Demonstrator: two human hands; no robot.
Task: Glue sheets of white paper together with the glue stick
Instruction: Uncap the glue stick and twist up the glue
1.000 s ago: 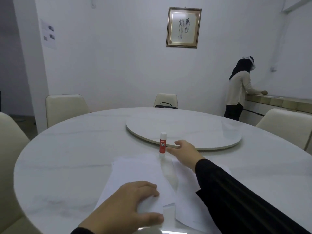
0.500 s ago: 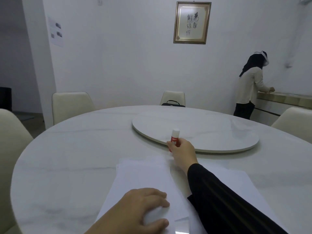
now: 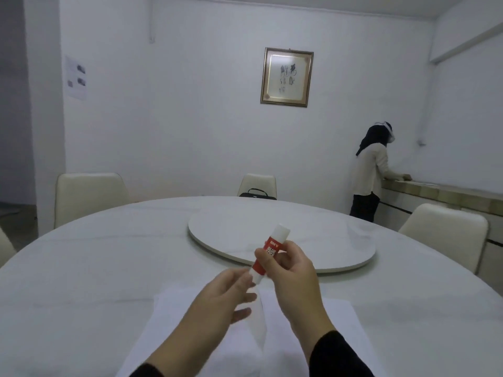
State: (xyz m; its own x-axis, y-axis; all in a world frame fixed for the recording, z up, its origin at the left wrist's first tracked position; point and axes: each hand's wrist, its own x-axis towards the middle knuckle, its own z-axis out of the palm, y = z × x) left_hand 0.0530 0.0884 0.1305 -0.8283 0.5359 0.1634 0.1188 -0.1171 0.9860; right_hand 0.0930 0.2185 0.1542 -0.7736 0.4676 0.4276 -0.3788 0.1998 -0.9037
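- Glue stick (image 3: 268, 254) tilted above the table (image 3: 109, 262), gripped round the red barrel by right hand (image 3: 292, 278).
- Left hand (image 3: 226, 295) loosely spread, fingertips at the white lower end.
- Probably light, rigid, smooth plastic; best held mid-barrel.
- White paper sheets (image 3: 313, 330) flat below, thin, floppy, easily creased.
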